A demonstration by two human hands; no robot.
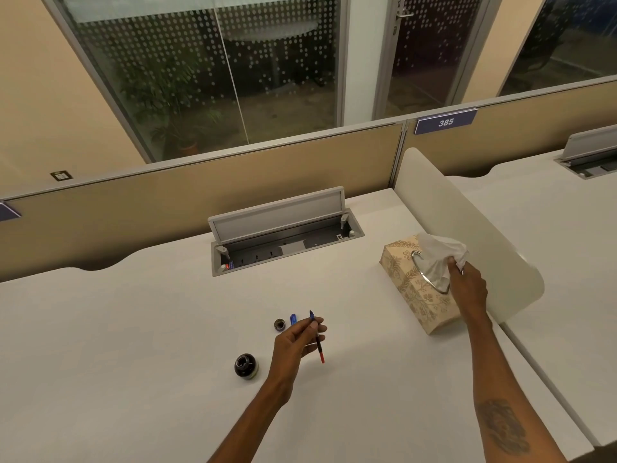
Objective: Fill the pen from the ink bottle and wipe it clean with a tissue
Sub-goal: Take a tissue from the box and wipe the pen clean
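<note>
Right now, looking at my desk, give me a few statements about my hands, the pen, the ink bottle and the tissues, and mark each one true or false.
1. The left hand holds the pen. True.
2. The ink bottle is capped. False: it stands open, its cap lying apart on the desk.
3. The right hand grips a tissue at the tissue box. True.
4. The tissue touches the pen. False: they are well apart.
</note>
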